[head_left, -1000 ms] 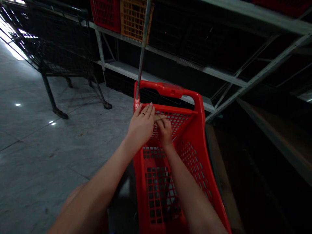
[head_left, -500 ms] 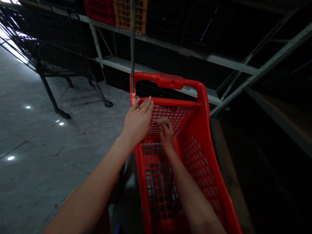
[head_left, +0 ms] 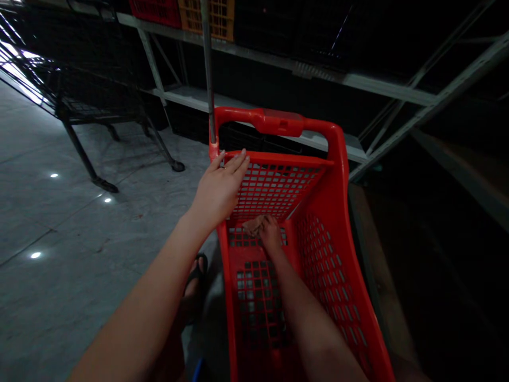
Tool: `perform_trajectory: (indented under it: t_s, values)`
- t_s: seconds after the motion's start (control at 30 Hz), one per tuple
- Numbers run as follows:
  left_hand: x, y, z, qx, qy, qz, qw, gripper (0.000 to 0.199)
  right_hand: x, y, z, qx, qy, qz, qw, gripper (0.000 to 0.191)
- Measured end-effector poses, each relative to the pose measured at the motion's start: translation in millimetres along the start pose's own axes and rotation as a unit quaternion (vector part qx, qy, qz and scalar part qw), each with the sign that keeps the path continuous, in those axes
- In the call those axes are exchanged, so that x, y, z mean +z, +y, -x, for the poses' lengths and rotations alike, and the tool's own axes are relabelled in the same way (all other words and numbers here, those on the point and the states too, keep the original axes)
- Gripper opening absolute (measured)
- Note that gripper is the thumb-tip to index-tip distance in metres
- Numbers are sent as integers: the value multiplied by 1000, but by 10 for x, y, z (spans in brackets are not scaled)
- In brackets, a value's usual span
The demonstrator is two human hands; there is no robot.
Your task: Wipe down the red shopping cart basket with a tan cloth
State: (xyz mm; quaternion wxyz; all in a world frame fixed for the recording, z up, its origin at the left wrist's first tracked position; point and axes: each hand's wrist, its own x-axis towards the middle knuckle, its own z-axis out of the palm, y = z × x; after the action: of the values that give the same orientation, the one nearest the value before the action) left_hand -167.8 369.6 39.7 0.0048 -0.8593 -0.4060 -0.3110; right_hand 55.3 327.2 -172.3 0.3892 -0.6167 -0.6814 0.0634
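Observation:
A red plastic shopping basket cart [head_left: 340,175] with gridded walls fills the middle of the head view, its handle at the far end. My left hand [head_left: 222,185] lies on the near-left corner of the gridded end panel's top edge, fingers stretched out, a ring on one finger. Deep inside the basket, my right hand [head_left: 271,233] is closed on a crumpled brown cloth [head_left: 253,226], close to the bottom of the end panel. A metal pole [head_left: 208,74] rises from the corner beside the handle.
A dark wire cart [head_left: 79,95] on wheels stands at the left on the grey tiled floor [head_left: 71,276]. Behind is a metal shelf rack [head_left: 389,93] with a red crate [head_left: 157,11] and a yellow crate [head_left: 207,18]. My sandalled foot [head_left: 195,273] is beside the basket.
My right hand has moved down the end panel toward the basket floor, and the brown cloth shows more clearly. My left hand stays on the panel's edge. The view has shifted slightly.

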Motion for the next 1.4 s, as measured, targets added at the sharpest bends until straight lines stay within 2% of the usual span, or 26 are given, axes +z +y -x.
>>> perform_trajectory:
  t_s: [0.07,0.13,0.23,0.3,0.33,0.4,0.47,0.53,0.63,0.73,0.83,0.93,1.07,1.17,1.23,1.27,1.37,1.4]
  values:
    - [-7,5,12,6,-1,5,1000,87,1,-19,-58,17,25,-2,1000,18]
    - [-24,31,29,7,-8,-1,1000,86,-81,-151,-298,39,70,-1,997,20]
    - [-57,70,54,6,-13,-9,1000,83,-371,-529,-811,50,170,-6,984,27]
    - [-74,76,66,7,-9,-5,1000,83,-598,-824,-1100,16,273,-35,961,30]
    - [-79,71,71,8,-7,-2,1000,83,-681,-952,-1193,3,287,-40,957,34]
    - [-82,51,75,9,-6,5,1000,83,-730,-1117,-1250,-23,280,-36,959,42]
    - [-79,25,74,13,-8,7,1000,82,-598,-1110,-1149,-40,230,-12,972,49]
    - [-79,4,72,17,-11,3,1000,83,-339,-947,-949,-45,166,21,985,51]
    - [-103,0,67,15,-17,-12,1000,85,64,-603,-608,-22,69,67,995,36]
    - [-155,28,61,4,-36,-33,999,86,293,-399,-315,-6,39,117,992,27]
    - [-202,53,54,0,-57,-51,997,83,327,-410,-140,-48,55,151,986,20]
    - [-219,54,57,2,-58,-52,997,80,218,-596,-205,-102,97,130,981,18]
    - [-226,42,80,7,-47,-37,998,76,-44,-1031,-712,-129,229,66,963,20]
    - [-245,29,87,8,-49,-23,999,74,-136,-1277,-1060,-132,265,58,953,25]
    - [-256,15,82,7,-54,-15,998,73,-77,-1293,-1068,-128,217,73,965,26]
    - [-258,6,78,7,-57,-13,998,72,-15,-1253,-991,-125,169,87,974,26]
    - [-253,-21,69,8,-56,-13,998,73,217,-1022,-550,-107,-14,122,987,25]
    - [-250,-28,68,8,-54,-14,998,75,285,-939,-382,-101,-56,125,985,25]
